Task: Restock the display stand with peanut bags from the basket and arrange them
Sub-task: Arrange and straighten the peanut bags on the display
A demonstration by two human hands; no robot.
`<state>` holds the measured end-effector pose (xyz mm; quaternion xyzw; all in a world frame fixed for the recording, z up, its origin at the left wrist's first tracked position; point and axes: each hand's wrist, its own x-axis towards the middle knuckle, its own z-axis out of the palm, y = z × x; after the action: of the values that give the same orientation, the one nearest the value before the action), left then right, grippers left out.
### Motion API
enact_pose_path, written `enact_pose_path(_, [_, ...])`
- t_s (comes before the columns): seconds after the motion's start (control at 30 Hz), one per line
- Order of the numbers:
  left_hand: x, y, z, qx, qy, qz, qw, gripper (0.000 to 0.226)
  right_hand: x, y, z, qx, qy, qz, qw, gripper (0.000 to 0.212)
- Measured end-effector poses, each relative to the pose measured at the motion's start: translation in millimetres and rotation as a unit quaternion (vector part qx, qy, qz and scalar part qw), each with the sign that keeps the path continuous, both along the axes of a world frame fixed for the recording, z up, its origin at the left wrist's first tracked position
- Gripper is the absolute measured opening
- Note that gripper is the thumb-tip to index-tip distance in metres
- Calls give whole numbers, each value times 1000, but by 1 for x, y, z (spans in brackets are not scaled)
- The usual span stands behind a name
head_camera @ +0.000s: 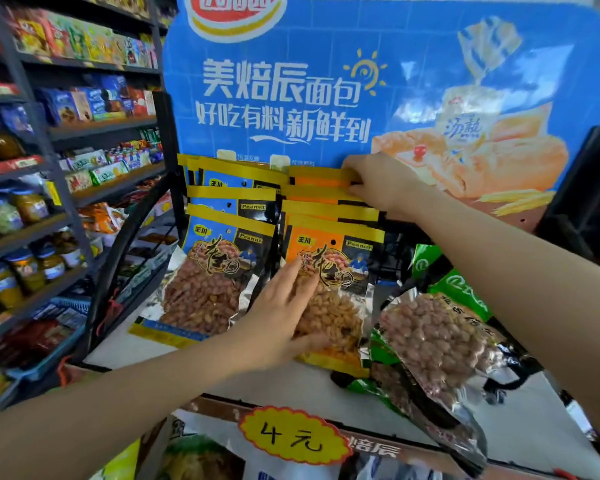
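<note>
On the white shelf of the display stand lean two stacks of peanut bags: blue-labelled bags on the left, orange-labelled bags in the middle. My left hand lies flat with straight fingers on the front orange bag, its thumb under the bag's lower edge. My right hand reaches to the back of the orange stack and pinches the yellow top edge of the rearmost bag. Green-labelled peanut bags lie tilted at the right of the shelf. No basket is in view.
A blue bread advertising board rises behind the bags. Store shelves with jars and snack packs fill the left. A yellow price tag reading 4 hangs on the shelf's front edge, with more packs below.
</note>
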<state>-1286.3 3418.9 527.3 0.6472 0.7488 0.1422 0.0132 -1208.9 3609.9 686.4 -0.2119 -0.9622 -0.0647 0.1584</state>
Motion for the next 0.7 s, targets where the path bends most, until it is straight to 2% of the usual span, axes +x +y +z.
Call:
enact_pose_path(0.1, [-8,-4,-3,-32,44,-18,998,101,6,0,6,-48,-35,21,998,4])
enact_pose_path(0.17, [-10,-8,-2,-23,69,-5,997,99,10,-1,11,-109,-27,43,993,20])
enact_pose_path(0.23, [-10,-8,0,-13,79,23,997,102,12,2,11,-174,21,49,983,17])
enact_pose_path(0.3, [-8,-6,4,-9,83,51,995,102,10,4,7,-166,54,30,984,11])
enact_pose_path(0.37, [-6,-3,9,-22,78,70,994,101,8,4,-1,-87,51,-6,995,21])
enact_pose_path(0.47, [2,1,13,-45,50,85,994,102,18,1,-5,-4,114,-24,993,38])
enact_pose_path(0.57, [22,2,19,7,11,44,999,88,52,1,-4,-8,194,0,981,36])
enact_pose_path(0.63, [42,2,28,55,-80,-18,995,67,82,6,-10,-14,196,-6,980,30])
enact_pose_path(0.7, [62,8,37,67,-164,-57,983,54,113,15,-18,-18,157,-45,986,28])
